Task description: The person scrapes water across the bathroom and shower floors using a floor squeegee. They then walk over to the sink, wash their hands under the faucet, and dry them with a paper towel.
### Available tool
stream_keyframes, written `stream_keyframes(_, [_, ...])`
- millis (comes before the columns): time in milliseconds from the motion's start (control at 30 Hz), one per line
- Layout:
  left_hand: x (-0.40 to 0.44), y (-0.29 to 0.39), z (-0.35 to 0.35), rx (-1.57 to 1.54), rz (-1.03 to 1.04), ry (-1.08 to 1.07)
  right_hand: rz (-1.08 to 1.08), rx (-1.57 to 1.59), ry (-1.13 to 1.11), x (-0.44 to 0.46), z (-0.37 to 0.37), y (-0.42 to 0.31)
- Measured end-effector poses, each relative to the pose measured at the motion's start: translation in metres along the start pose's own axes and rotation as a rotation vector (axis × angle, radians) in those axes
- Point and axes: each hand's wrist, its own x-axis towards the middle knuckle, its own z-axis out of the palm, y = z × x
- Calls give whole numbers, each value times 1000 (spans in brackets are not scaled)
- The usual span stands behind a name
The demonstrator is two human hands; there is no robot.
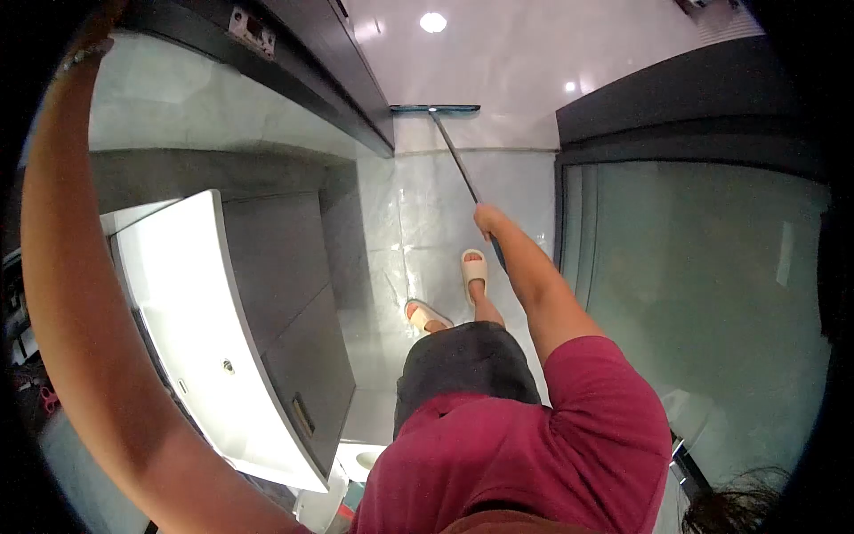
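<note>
My right hand (487,221) is wrapped around the long dark handle of a floor squeegee (455,160). The squeegee's wide, thin head (454,109) lies on the floor just past the door threshold, its left end close to the dark door edge. My left arm stretches up along the left side, with a bracelet at the wrist. Only a dim part of my left hand (105,25) shows at the top left near the door, and its fingers cannot be made out.
A white washbasin (191,294) on a grey cabinet (280,258) stands at left. At right is a frosted glass panel (703,294) in a dark frame. My feet in cream slippers (474,278) stand on shiny grey tiles (427,205). A dark door (302,62) stands ajar.
</note>
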Motion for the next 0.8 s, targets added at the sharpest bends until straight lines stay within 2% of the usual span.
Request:
stream_keyframes(33, [0,0,0,-5,-9,3,0,-28,28,4,27,9])
stream_keyframes(100, [-1,-1,-3,-11,-23,16,-28,113,244,17,114,43])
stream_keyframes(167, [-1,-2,-4,-12,-31,26,20,286,315,-10,171,55])
stream_keyframes(200, [-2,-3,-6,-15,-36,35,207,605,235,-50,166,39])
stream_keyframes(267, [1,-1,-5,-33,-50,52,155,530,225,-58,203,65])
stream_keyframes(367, [2,4,0,-73,-79,73,104,868,372,-106,233,79])
stream_keyframes(433, [4,6,0,-83,-88,88,361,1637,148,-173,189,44])
stream_keyframes(500, [8,10,2,-88,-102,98,379,2167,63,-154,182,62])
stream_keyframes(567, [8,14,1,-66,-95,132,198,2581,26,-135,146,78])
stream_keyframes(600, [12,19,1,-1,-61,168,96,2630,81,-118,130,89])
stream_keyframes(633, [14,27,-2,88,-377,-35,-9,2675,127,-101,113,100])
stream_keyframes(667, [16,39,-5,178,-687,-245,-27,2824,68,-88,92,109])
stream_keyframes(700, [7,62,-10,177,-674,-239,-45,2972,-4,-76,70,115])
stream_keyframes(767, [-37,129,-21,-125,-530,-168,-34,3016,25,-56,30,111])
stream_keyframes(800, [-44,193,-37,-454,-739,-539,-36,3029,18,-54,12,102])
